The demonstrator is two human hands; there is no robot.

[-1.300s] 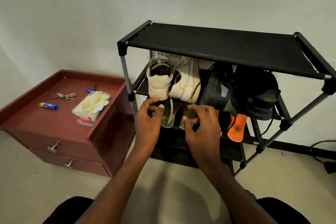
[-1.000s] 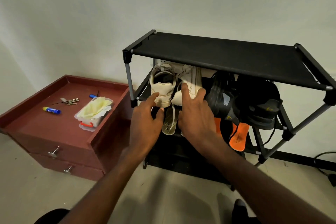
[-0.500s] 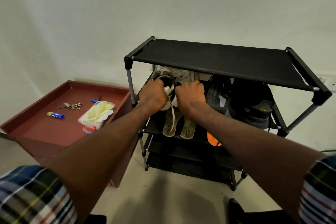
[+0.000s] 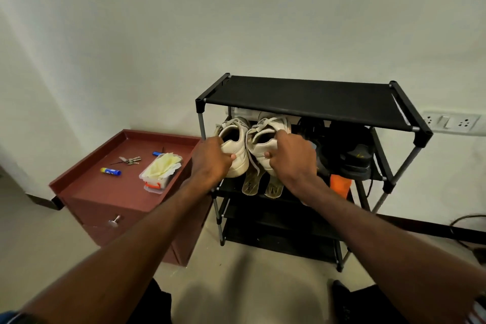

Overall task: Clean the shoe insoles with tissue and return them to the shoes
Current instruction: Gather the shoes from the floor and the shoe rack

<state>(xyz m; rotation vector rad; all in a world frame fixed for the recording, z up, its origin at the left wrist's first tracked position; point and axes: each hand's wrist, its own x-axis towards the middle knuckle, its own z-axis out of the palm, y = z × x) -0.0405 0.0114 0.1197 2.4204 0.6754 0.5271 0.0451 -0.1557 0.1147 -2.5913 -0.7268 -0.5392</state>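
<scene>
Two cream sneakers sit at the left of the black shoe rack's (image 4: 310,98) second shelf, heels toward me. My left hand (image 4: 210,159) grips the heel of the left sneaker (image 4: 235,139), thumb under its sole. My right hand (image 4: 292,156) grips the heel of the right sneaker (image 4: 265,134) the same way. Both shoes stick out past the shelf's front edge. Their insoles are hidden inside. A clear box of pale yellow tissue (image 4: 160,169) stands on the red-brown cabinet (image 4: 105,192) to the left of the rack.
A pair of flat sandals (image 4: 260,185) lies on the shelf below the sneakers. Black shoes (image 4: 349,155) and an orange sole (image 4: 339,185) fill the rack's right side. Keys (image 4: 128,160) and a blue-yellow tube (image 4: 110,171) lie on the cabinet. A wall socket (image 4: 452,122) is at right.
Both hands reached from in front of the rack to the sneakers and closed on their heels. The sneakers have come forward off the shelf, and my view has pulled back and upward.
</scene>
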